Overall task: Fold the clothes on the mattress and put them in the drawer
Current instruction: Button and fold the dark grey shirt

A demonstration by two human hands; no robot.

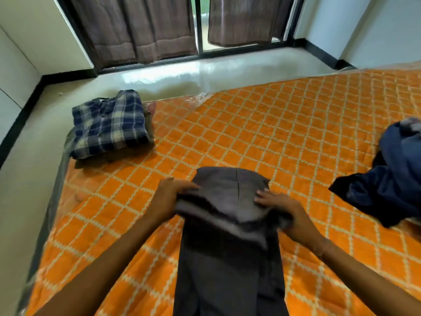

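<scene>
Open orange mattress stretches beyond the grey trousers, so there's room to reach forward. At the far-left corner sits a folded plaid shirt; on the right edge a heap of dark blue clothes blocks that side. Between them the way lies bare.

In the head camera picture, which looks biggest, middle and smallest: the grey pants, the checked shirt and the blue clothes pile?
1. grey pants, though nearest the camera
2. checked shirt and blue clothes pile look alike; the pile is cut off at the edge.
</scene>
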